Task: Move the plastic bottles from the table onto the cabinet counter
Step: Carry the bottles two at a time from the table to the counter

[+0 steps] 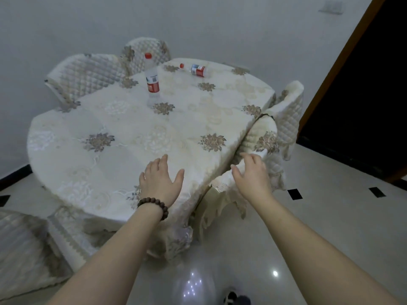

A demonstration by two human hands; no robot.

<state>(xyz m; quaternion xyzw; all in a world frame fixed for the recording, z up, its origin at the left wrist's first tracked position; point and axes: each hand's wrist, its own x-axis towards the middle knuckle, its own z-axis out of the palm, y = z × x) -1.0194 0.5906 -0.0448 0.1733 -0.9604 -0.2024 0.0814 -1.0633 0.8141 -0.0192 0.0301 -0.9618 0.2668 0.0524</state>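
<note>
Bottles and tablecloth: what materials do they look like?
Upright bottle: clear, glossy thin plastic, since the cloth shows through it; red cap, probably plastic; printed red and white label, likely film. Lying bottle: looks the same, body barely visible. Tablecloth: matte cream woven fabric with raised floral embroidery, draping in soft folds at the edge; fibre cannot be told.

Cream tablecloth (132, 128) with grey-brown flower patterns; two clear bottles, one standing (152, 82), one lying (197, 70), have red caps and red-and-white labels; my bracelet (154, 205) is dark brown.
</note>
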